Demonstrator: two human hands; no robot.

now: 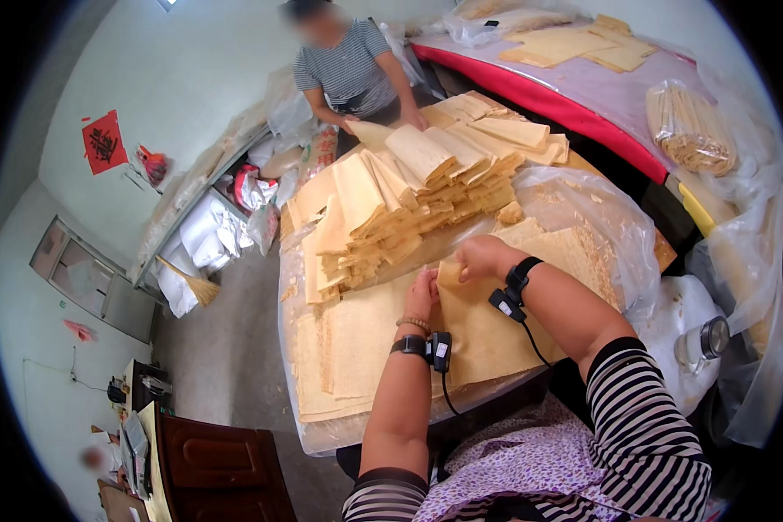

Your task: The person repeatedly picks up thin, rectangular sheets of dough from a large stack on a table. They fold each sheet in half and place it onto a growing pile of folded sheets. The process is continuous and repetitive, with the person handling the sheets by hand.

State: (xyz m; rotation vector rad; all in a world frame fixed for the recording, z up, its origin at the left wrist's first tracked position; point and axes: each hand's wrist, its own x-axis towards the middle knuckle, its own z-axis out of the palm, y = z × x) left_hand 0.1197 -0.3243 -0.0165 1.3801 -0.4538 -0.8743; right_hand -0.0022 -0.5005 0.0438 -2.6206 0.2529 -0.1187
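Note:
In front of me a pale yellow sheet (489, 333), apparently tofu skin, lies over a flat stack of similar sheets (365, 346). My right hand (484, 258) pinches its far edge with curled fingers. Beside it, my left hand (421, 295) holds the same sheet near its far left corner, which lifts slightly. Both wrists wear black straps with small cabled devices. Just beyond my hands rises a high pile of folded sheets (424, 169), layered with ragged edges.
Across the table a co-worker (352, 72) in a striped shirt handles a sheet. Clear plastic film (581, 202) and crumbs lie at the table's right. A lidded glass jar (701, 342) stands nearby. More sheets (561, 46) and a wrapped bundle (690, 127) rest on a covered surface.

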